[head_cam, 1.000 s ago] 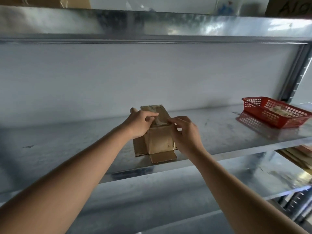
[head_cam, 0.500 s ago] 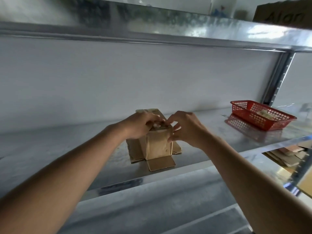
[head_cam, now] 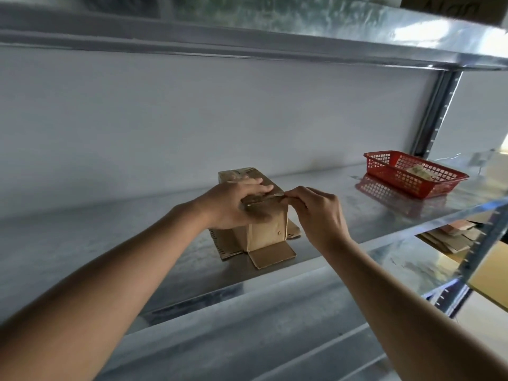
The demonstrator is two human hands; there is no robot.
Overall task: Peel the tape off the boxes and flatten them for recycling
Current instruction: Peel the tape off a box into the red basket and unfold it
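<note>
While a small cardboard box stands on the metal shelf, it is steadied from above by the left hand, whose fingers are laid nearly straight across its top face. At the top's near right edge a strip of clear tape is pinched between the thumb and fingertips of the right hand — the strip is seen stretched between the two hands, just over the box's front corner. Whether the strip's far end is attached to the cardboard cannot be told, since it is covered by the left hand. The box's bottom flaps are splayed flat on the shelf: one toward the camera, one to the left, one partly hidden on the right. More tape is seen glinting on the far end of the top face.

Well apart to the right, on the same shelf, a red plastic basket is set — something pale and crumpled is held in it, too blurred to be identified. On the shelf below, at the right edge, flattened cardboard is stacked. An upper shelf is seen overhead.
</note>
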